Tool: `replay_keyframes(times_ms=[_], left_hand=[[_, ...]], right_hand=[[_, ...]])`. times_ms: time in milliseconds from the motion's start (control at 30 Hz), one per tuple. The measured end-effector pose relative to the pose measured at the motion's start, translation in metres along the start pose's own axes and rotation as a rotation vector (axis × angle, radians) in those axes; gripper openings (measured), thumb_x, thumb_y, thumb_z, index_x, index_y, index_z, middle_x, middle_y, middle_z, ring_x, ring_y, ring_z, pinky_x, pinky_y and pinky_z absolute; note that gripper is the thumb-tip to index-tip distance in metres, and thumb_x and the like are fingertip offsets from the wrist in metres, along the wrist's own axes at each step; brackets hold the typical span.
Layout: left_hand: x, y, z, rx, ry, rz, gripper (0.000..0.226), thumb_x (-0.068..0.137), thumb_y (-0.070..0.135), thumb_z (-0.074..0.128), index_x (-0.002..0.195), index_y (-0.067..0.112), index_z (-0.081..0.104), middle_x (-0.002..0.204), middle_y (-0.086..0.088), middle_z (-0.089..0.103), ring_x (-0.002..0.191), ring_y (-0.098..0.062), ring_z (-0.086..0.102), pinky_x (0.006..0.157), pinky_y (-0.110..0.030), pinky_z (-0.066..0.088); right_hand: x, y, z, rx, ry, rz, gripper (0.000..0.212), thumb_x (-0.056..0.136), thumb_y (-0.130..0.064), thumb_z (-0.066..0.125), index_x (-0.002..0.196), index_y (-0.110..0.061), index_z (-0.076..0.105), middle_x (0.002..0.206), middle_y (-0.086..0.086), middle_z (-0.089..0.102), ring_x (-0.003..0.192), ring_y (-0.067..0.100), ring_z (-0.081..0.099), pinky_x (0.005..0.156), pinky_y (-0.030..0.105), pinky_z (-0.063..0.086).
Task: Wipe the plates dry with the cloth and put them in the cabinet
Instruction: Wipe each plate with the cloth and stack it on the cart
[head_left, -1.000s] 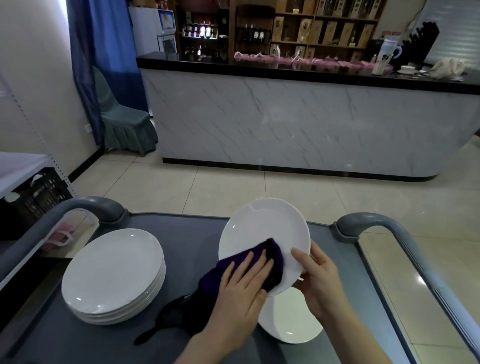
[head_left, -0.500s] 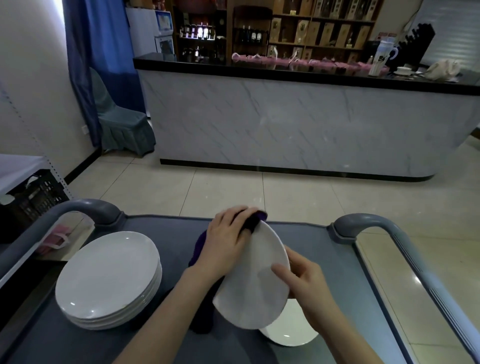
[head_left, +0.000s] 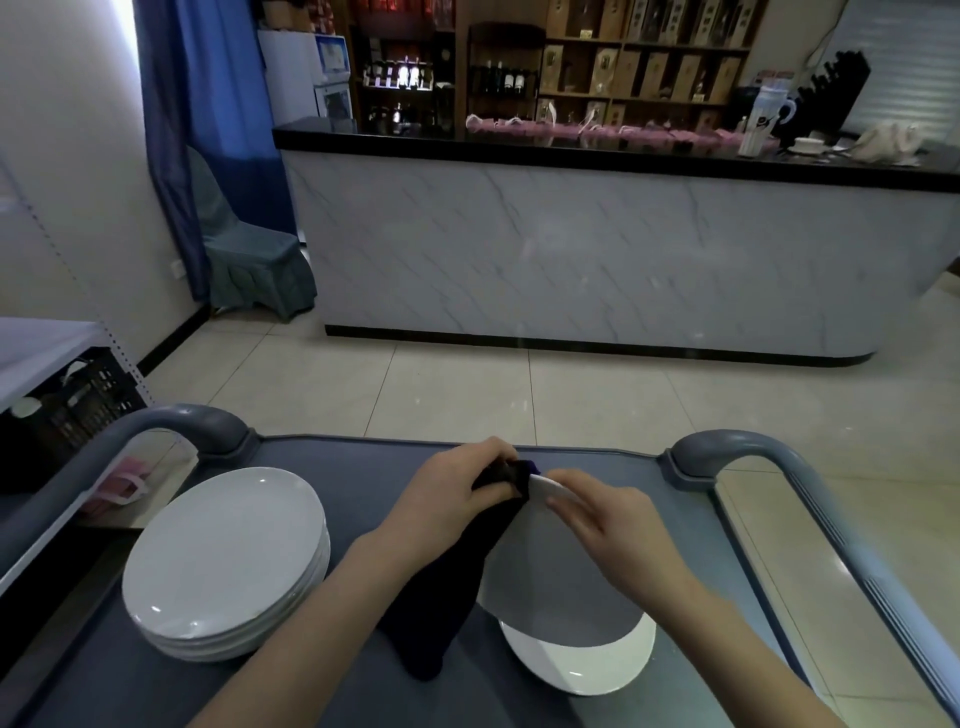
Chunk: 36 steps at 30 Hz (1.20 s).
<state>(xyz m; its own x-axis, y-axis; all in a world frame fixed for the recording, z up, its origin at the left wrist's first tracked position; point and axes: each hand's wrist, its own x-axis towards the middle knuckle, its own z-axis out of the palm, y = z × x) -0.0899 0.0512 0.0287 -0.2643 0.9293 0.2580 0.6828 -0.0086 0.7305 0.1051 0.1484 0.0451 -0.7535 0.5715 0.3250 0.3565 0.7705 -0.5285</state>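
Gripping cloth (head_left: 441, 597), left hand (head_left: 447, 499) on tilted plate (head_left: 561, 582); right hand (head_left: 608, 514) pinches rim; plate stack (head_left: 223, 556) beside, lower plate (head_left: 576, 660) beneath.

No legible text; labels on dark wine bottles (head_left: 501, 83) and brown cardboard boxes (head_left: 605, 65) on wooden shelves (head_left: 675, 48) too blurred.
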Motion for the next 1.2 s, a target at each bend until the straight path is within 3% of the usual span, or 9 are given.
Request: replay_keyframes(times_ms=[100, 167, 233, 367, 567, 767, 867, 1067, 1200], left_hand=[[0.000, 0.001, 0.001, 0.031, 0.024, -0.002, 0.020, 0.081, 0.060, 0.048, 0.097, 0.049, 0.053, 0.090, 0.031, 0.062, 0.086, 0.004, 0.059, 0.069, -0.019, 0.043], [0.000, 0.000, -0.001, 0.011, 0.080, -0.026, 0.010, 0.083, 0.059, 0.049, 0.090, 0.053, 0.052, 0.086, 0.030, 0.062, 0.081, 0.004, 0.059, 0.066, -0.019, 0.041], [-0.001, -0.004, -0.001, -0.073, 0.175, -0.083, 0.004, 0.086, 0.053, 0.054, 0.085, 0.049, 0.053, 0.080, 0.024, 0.063, 0.074, 0.001, 0.058, 0.060, -0.018, 0.041], [-0.012, -0.012, 0.004, -0.235, 0.368, -0.195, 0.018, 0.096, 0.031, 0.059, 0.091, 0.048, 0.053, 0.079, 0.023, 0.066, 0.074, 0.002, 0.061, 0.060, -0.009, 0.041], [-0.017, -0.011, 0.002, -0.196, 0.284, -0.144, 0.027, 0.099, 0.033, 0.054, 0.093, 0.059, 0.048, 0.080, 0.021, 0.065, 0.069, -0.002, 0.060, 0.056, -0.011, 0.042], [-0.009, -0.001, -0.004, -0.040, 0.013, -0.048, 0.016, 0.093, 0.042, 0.058, 0.083, 0.052, 0.051, 0.077, 0.021, 0.064, 0.068, 0.000, 0.058, 0.059, -0.012, 0.040], [-0.011, -0.004, -0.007, -0.105, 0.118, -0.077, 0.016, 0.091, 0.040, 0.063, 0.080, 0.048, 0.054, 0.074, 0.019, 0.063, 0.065, 0.002, 0.056, 0.057, -0.010, 0.038], [-0.024, -0.020, 0.006, -0.414, 0.432, -0.273, 0.011, 0.096, 0.029, 0.061, 0.089, 0.038, 0.063, 0.084, 0.014, 0.070, 0.077, -0.002, 0.063, 0.065, -0.014, 0.047], [-0.032, -0.025, 0.006, -0.431, 0.459, -0.229, 0.008, 0.091, 0.033, 0.062, 0.090, 0.041, 0.064, 0.086, 0.015, 0.070, 0.079, -0.001, 0.062, 0.069, -0.012, 0.046]], right_hand=[[0.008, -0.002, -0.008, 0.058, -0.017, 0.011, 0.020, 0.097, -0.025, 0.064, 0.115, -0.027, 0.071, 0.088, -0.004, 0.075, 0.082, 0.023, 0.068, 0.077, 0.040, 0.051], [0.010, -0.003, -0.014, 0.191, -0.002, 0.048, 0.017, 0.097, -0.022, 0.063, 0.109, -0.032, 0.071, 0.093, -0.012, 0.075, 0.090, 0.012, 0.069, 0.082, 0.031, 0.051], [0.011, -0.003, -0.018, 0.370, 0.062, 0.117, 0.019, 0.097, -0.020, 0.063, 0.100, -0.036, 0.072, 0.092, -0.017, 0.074, 0.089, 0.002, 0.066, 0.079, 0.020, 0.049], [0.006, -0.004, -0.016, 0.694, 0.296, 0.307, 0.026, 0.096, -0.015, 0.064, 0.090, -0.037, 0.074, 0.084, -0.015, 0.073, 0.073, -0.004, 0.063, 0.064, 0.010, 0.047], [0.002, -0.001, -0.015, 0.585, 0.156, 0.284, 0.017, 0.097, -0.017, 0.063, 0.098, -0.031, 0.073, 0.090, -0.013, 0.073, 0.084, 0.002, 0.066, 0.075, 0.027, 0.048], [0.008, -0.005, -0.016, 0.443, -0.116, 0.184, 0.014, 0.096, -0.018, 0.064, 0.103, -0.024, 0.075, 0.092, -0.011, 0.074, 0.092, 0.009, 0.068, 0.083, 0.029, 0.051], [0.008, -0.006, -0.016, 0.550, -0.034, 0.216, 0.017, 0.096, -0.016, 0.064, 0.100, -0.027, 0.076, 0.092, -0.009, 0.075, 0.087, 0.004, 0.068, 0.076, 0.020, 0.051], [-0.003, -0.015, 0.006, 0.885, 0.423, 0.450, 0.022, 0.095, -0.016, 0.063, 0.086, -0.031, 0.076, 0.076, -0.008, 0.071, 0.066, 0.002, 0.063, 0.057, 0.017, 0.051], [-0.005, -0.005, -0.001, 0.704, 0.213, 0.386, 0.018, 0.095, -0.020, 0.066, 0.093, -0.038, 0.068, 0.086, -0.006, 0.073, 0.076, 0.012, 0.067, 0.065, 0.027, 0.052]])
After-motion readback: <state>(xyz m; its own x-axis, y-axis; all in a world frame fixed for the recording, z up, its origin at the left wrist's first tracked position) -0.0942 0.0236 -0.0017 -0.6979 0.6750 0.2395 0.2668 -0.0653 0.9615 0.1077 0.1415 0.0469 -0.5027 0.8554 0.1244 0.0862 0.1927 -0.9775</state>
